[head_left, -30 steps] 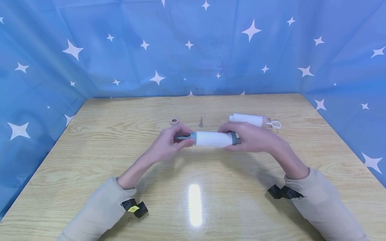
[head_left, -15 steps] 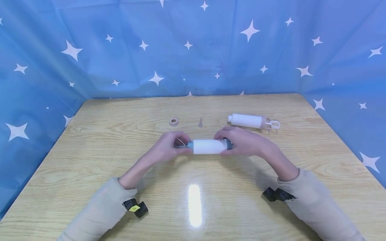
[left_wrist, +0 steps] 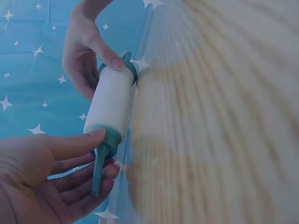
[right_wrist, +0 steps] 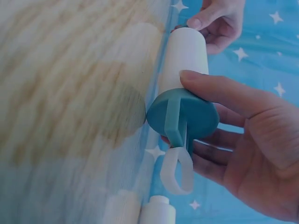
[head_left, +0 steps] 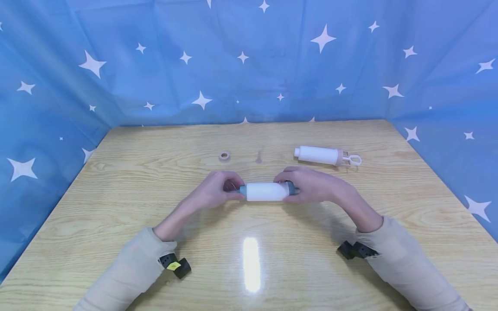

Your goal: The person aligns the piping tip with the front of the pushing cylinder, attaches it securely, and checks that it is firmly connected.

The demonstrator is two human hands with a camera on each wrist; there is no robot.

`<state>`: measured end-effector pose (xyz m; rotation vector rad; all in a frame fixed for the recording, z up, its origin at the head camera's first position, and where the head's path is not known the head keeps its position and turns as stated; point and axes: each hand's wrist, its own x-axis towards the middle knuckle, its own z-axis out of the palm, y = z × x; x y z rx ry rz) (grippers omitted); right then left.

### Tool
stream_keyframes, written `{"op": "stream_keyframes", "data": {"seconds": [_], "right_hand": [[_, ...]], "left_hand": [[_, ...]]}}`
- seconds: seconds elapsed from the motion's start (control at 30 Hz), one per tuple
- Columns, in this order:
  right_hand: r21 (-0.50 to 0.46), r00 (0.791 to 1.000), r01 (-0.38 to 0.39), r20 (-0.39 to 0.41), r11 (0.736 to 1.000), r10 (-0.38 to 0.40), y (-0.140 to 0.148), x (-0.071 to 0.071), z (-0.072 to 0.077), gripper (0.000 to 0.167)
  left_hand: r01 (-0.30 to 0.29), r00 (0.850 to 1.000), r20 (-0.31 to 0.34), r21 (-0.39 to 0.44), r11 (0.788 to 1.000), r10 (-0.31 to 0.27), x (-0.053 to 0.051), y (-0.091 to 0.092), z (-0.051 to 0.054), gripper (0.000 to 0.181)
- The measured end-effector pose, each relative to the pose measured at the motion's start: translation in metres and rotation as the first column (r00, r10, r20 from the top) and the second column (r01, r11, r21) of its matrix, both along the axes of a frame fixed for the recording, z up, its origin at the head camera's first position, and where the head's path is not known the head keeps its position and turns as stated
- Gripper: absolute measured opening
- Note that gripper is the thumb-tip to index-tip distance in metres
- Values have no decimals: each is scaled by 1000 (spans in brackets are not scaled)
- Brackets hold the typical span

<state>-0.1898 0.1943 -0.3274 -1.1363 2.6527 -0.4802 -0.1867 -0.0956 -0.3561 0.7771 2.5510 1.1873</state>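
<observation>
Centrally, left hand (head_left: pixel 212 190) and right hand (head_left: pixel 317 185) gripping white tube (head_left: pixel 266 191), glare-streaked wooden table (head_left: pixel 295 255), blue starry backdrop (head_left: pixel 256 77)

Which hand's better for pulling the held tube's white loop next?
Probably the right hand: it holds the white tube close to the white loop. The left hand pinches the opposite end, by the teal nozzle.

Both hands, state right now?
Left hand: pinching the white tube at its teal nozzle cap.
Right hand: gripping the same tube around its teal flange end.
</observation>
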Motion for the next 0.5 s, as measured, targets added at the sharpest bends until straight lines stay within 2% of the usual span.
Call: {"op": "stream_keyframes", "data": {"seconds": [0.3, 0.5], "right_hand": [[-9, 998, 23, 57, 1000, -23, 2, -3, 2, 47], [-35, 998, 36, 46, 999, -34, 3, -7, 4, 52]], "left_hand": [[18, 999, 27, -16, 1000, -17, -2, -4, 3, 26], [38, 997, 75, -24, 999, -36, -4, -14, 8, 34]]}}
